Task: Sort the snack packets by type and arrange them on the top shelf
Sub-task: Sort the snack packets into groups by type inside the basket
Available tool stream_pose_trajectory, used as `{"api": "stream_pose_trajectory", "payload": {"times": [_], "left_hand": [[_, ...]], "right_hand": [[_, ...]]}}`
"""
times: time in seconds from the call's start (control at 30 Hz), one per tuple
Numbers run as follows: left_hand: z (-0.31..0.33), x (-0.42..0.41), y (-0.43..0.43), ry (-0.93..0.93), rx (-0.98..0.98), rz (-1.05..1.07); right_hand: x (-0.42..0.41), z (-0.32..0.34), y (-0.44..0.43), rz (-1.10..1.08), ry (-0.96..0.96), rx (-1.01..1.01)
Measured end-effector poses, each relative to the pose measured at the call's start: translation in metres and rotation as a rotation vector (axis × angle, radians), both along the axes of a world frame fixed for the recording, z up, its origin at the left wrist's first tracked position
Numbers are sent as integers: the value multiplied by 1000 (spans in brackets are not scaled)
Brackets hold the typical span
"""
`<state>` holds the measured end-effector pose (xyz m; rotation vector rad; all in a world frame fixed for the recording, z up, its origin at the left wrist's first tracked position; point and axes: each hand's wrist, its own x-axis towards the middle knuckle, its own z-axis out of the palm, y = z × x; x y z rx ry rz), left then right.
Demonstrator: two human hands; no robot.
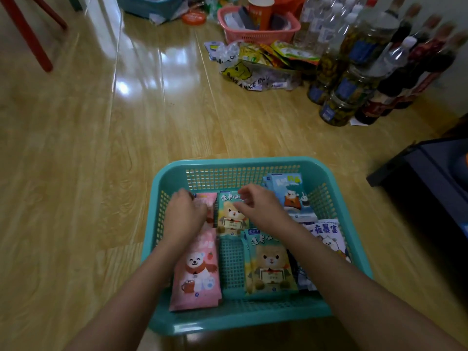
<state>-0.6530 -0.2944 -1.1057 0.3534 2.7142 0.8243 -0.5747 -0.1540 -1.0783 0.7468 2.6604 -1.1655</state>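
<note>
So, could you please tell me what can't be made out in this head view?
Far pink packet: mostly covered by the left hand; its grip is hidden.
Right hand: fingertips blurred; contact with the green packet unclear.
Dark packet: hidden by the right forearm.
Top shelf: not in view.

Glossy wood-look plank floor [76,173], bright glare patches [141,69] on it toward the far side, red chair legs [33,39] at the far left corner, white panel [106,19] beside them, dark cabinet [430,178] at the right edge, pale wall [450,6] at far right, dim indoor light
</note>
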Motion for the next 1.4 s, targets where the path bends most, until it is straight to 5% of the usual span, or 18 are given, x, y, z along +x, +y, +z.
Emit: {"api": "stream_pose_trajectory", "payload": {"times": [0.17, 0.47, 0.77, 0.93, 1.07, 1.27, 1.4], "left_hand": [[-25, -21, 3, -244, -273, -89], [-39, -21, 7, -211, -352, -73], [-29, -30, 11, -191, -104, 34], [11, -33, -4, -106, 253, 143], [37, -8, -38, -243, 449, 154], [17, 67, -69, -370, 356, 94], [3, 90, -73, -54, 137, -28]], "right_hand": [[-19, -21, -17, -42, -273, 173], [-25, -49, -28, -122, -452, 246], [-33, -37, -26, -185, -247, 220], [-21, -4, -12, -208, -63, 167], [25, 31, 2, -318, 49, -32], [105, 23, -12, -192, -228, -85], [119, 5, -21, -243, -285, -37]]}}
